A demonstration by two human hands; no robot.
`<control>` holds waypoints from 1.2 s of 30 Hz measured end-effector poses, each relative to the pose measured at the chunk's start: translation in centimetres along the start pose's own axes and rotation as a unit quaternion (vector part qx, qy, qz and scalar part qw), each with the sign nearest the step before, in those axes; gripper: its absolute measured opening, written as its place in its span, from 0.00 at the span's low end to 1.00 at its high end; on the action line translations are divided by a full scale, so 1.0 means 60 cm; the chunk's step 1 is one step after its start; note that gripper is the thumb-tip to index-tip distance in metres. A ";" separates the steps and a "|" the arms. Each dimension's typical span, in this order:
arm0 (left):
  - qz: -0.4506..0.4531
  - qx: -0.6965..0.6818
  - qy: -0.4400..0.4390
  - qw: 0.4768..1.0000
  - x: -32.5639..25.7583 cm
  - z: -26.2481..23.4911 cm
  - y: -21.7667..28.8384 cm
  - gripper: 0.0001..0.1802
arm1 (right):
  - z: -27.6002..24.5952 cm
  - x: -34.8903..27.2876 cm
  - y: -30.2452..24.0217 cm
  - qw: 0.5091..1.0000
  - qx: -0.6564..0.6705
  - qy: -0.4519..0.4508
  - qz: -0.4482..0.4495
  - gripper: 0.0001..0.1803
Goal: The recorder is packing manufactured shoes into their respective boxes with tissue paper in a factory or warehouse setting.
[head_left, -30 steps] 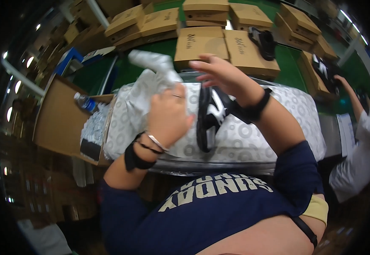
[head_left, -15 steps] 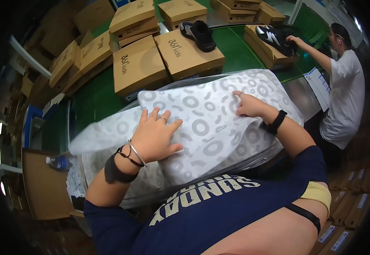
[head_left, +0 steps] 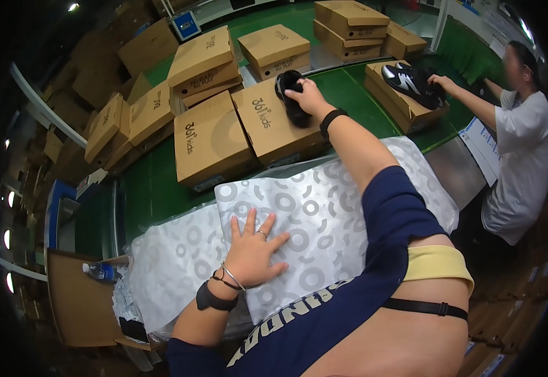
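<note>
My left hand lies flat with fingers spread on a stack of white wrapping paper printed with grey rings and arcs. Stretched out across the paper, my right hand grips a black shoe by its collar. That shoe is over a brown shoe box; whether its sole still touches the lid I cannot tell. Another closed shoe box sits directly left of it. My right thumb and fingers are partly hidden around the shoe's opening.
At the right a person in a grey-white shirt touches a black-and-white shoe on another box. More shoe boxes stand along the green conveyor belt. Lower left, an open carton holds a water bottle and paper scraps.
My right hand has left the wrapping paper, reached forward and taken hold of the black shoe. My left hand stays flat on the paper. The view has shifted.
</note>
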State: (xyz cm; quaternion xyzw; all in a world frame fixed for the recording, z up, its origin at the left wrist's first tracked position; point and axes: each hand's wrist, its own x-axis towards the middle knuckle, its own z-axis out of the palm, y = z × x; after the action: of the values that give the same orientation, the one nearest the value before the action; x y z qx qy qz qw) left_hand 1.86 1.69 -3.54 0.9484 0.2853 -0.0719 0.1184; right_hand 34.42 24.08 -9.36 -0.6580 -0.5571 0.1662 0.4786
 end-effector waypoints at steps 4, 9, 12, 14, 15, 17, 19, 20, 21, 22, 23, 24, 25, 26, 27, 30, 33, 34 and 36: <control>-0.007 -0.006 0.017 1.000 -0.011 0.011 -0.011 0.32 | -0.066 -0.187 -0.169 0.990 -0.103 -0.014 -0.096 0.22; -0.018 -0.059 0.066 0.996 -0.002 0.024 -0.030 0.36 | -0.129 -0.520 -0.255 0.889 -0.253 -0.095 -0.368 0.05; -0.012 -0.048 0.067 0.997 -0.001 0.009 -0.014 0.36 | -0.122 -0.590 -0.235 0.885 -0.194 -0.259 -0.334 0.12; 0.002 -0.066 0.079 0.995 0.002 0.018 -0.022 0.36 | -0.137 -0.574 -0.228 0.905 -0.106 -0.254 -0.323 0.16; -0.011 -0.083 0.095 0.992 0.002 0.021 -0.023 0.35 | -0.149 -0.564 -0.210 0.934 -0.065 -0.183 -0.300 0.15; 0.001 -0.087 0.102 0.991 0.005 0.024 -0.020 0.34 | -0.191 -0.549 -0.137 0.991 -0.069 -0.008 -0.115 0.10; 0.001 -0.112 0.120 0.986 0.012 0.029 -0.022 0.34 | -0.256 -0.556 -0.004 0.867 -0.489 0.079 0.050 0.14; 0.000 -0.111 0.127 0.986 0.003 0.029 -0.026 0.34 | -0.280 -0.565 0.002 0.855 -0.494 0.074 0.139 0.16; 0.003 -0.121 0.128 0.984 0.009 0.033 -0.027 0.33 | -0.306 -0.576 0.008 0.831 -0.499 0.071 0.234 0.18; -0.001 -0.129 0.133 0.983 0.004 0.030 -0.026 0.33 | -0.312 -0.586 0.021 0.831 -0.501 0.077 0.228 0.18; 0.003 -0.130 0.139 0.982 0.005 0.031 -0.026 0.33 | -0.309 -0.598 0.040 0.818 -0.534 0.097 0.188 0.18; 0.004 -0.135 0.142 0.981 0.006 0.030 -0.026 0.32 | -0.311 -0.604 0.061 0.802 -0.567 0.116 0.147 0.18; 0.002 -0.141 0.139 0.980 0.003 0.033 -0.030 0.32 | -0.309 -0.604 0.060 0.801 -0.569 0.117 0.147 0.18; 0.003 -0.142 0.141 0.980 0.002 0.035 -0.031 0.32 | -0.306 -0.601 0.058 0.800 -0.568 0.102 0.163 0.18; 0.004 -0.149 0.142 0.978 0.001 0.037 -0.032 0.32 | -0.305 -0.599 0.055 0.799 -0.567 0.087 0.180 0.17; 0.006 -0.159 0.154 0.975 0.001 0.038 -0.037 0.31 | -0.297 -0.599 0.056 0.798 -0.566 0.098 0.181 0.16; 0.007 -0.164 0.161 0.973 -0.005 0.039 -0.041 0.31 | -0.289 -0.600 0.064 0.779 -0.596 0.112 0.160 0.14; 0.008 -0.168 0.161 0.972 -0.006 0.042 -0.042 0.31 | -0.288 -0.598 0.062 0.779 -0.597 0.108 0.157 0.14; 0.008 -0.172 0.163 0.971 0.001 0.042 -0.041 0.30 | -0.286 -0.593 0.060 0.774 -0.589 0.077 0.222 0.12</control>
State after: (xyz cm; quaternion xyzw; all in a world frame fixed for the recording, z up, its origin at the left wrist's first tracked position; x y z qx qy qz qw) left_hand 0.36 3.02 -6.42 0.9150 0.3009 0.1347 0.2326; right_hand 37.86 -15.01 -15.12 -0.9270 -0.3461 -0.1438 -0.0112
